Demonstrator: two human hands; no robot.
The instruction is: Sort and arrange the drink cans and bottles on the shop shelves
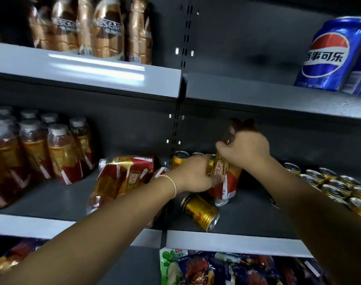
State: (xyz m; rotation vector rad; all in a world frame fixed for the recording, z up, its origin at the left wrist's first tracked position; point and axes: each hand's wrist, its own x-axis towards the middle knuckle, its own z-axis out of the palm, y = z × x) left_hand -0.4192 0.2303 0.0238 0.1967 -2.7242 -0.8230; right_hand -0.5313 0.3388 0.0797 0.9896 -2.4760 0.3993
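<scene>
On the middle shelf (247, 214) my right hand (245, 149) grips the top of a gold-and-red drink bottle (226, 182), which stands tilted. My left hand (194, 175) holds the same bottle low on its side. A gold can (200, 212) lies on its side just in front of the bottle. Behind my left hand stands an upright gold can (180, 159). To the left, two more gold-and-red bottles (122, 177) lie on their sides.
Upright bottles of the same kind (37, 149) fill the shelf's left end and several gold cans (335, 186) its right end. Nescafe bottles (93, 27) and a blue Pepsi can (331, 54) stand on the shelf above. Snack packets (226, 268) lie below.
</scene>
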